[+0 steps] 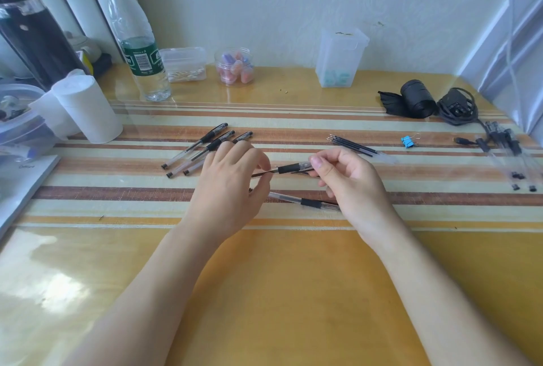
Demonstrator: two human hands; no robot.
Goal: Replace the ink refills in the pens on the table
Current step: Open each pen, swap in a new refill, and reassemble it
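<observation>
Somewhere in the middle of the job, judging by the spread. Grips a pen barrel (pixel 293 168) at frame centre in the right hand (pixel 346 180), fingers curled round its right end, just above the surface (pixel 293 277). Pinches with the left hand (pixel 232 180), thumb against fingertips, a thin dark refill (pixel 263 173) poking out of the barrel's left end. Cannot tell whether going in or coming out, nor whether old or new. Neither hand spread, neither idle.

Just below the hands, lying flat on the surface: another pen (pixel 305 203), partly covered by both hands, state of its refill not readable. Left of centre, just beyond the left hand's knuckles: three pens (pixel 202 148) side by side, slanting, seemingly whole. Right of centre, near the right hand but apart from it: a small bunch of loose refills (pixel 354 146), parallel and close together. At the far right edge: a heap of further pens (pixel 505 156), blurred, with small dark pieces (pixel 518 176) beside it, possibly caps or end plugs.

Probably one pen in hand and several to go. Hard to pick out the finished group: perhaps the three at left, perhaps the heap at right. Likely left to do: seating or drawing this refill, closing the barrel, then the same for the pen below the hands and for the untouched group. With loose refills out on the surface, most likely not done.
</observation>
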